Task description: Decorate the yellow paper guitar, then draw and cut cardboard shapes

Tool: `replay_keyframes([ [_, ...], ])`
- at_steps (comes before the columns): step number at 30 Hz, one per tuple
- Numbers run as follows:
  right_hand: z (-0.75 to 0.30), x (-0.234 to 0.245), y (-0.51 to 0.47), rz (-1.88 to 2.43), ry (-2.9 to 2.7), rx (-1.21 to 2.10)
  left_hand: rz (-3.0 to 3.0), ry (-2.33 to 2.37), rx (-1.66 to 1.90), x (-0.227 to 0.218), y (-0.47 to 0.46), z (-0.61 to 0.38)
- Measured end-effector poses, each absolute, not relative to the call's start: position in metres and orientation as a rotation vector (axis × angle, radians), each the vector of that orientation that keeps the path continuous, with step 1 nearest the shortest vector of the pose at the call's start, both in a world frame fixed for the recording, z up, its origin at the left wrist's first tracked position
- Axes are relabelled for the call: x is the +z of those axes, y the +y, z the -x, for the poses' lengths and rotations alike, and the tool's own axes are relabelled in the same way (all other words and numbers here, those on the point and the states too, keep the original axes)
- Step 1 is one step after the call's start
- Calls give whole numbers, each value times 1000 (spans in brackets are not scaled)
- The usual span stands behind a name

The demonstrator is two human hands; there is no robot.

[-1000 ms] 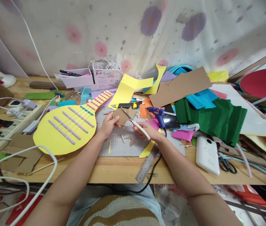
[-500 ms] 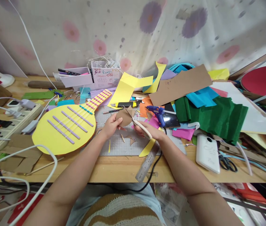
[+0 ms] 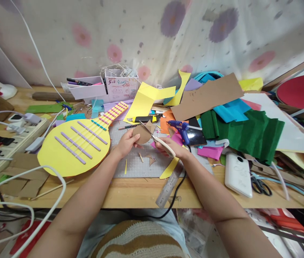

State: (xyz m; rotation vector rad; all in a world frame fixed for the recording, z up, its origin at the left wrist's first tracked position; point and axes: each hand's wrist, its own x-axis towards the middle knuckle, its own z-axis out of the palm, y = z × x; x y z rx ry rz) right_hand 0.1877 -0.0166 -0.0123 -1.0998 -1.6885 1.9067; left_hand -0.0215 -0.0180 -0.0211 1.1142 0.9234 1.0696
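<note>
My left hand (image 3: pixel 126 143) pinches a small rounded piece of brown cardboard (image 3: pixel 142 134) by its left edge, above the grey cutting mat (image 3: pixel 119 168). White-handled scissors (image 3: pixel 165 146) are in my right hand (image 3: pixel 173 147), their blades parted around the upper right edge of the cardboard. Part of my right hand's fingers is hidden behind the handles. To the left lies a yellow paper lute-like instrument (image 3: pixel 73 147) with purple strips and a patterned neck. A blue glue gun (image 3: pixel 181 129) rests just beyond my right hand.
A metal ruler (image 3: pixel 168 188) and a black cord lie by the front edge. At right are a white power bank (image 3: pixel 238 175), black scissors (image 3: pixel 261 185) and green crepe paper (image 3: pixel 251 134). A yellow-black utility knife (image 3: pixel 145 119) lies behind the cardboard; cables (image 3: pixel 60 179) loop at left.
My right hand and the scissors' handles have shifted slightly right and down, and the blades look a little wider apart. My left hand keeps the cardboard in nearly the same place.
</note>
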Motion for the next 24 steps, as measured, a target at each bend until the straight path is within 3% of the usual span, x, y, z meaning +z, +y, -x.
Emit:
replay_keyframes([
  [24, -200, -19, -8, 1155, -1890, 1759, -1108, 893, 936, -13, -14, 34],
])
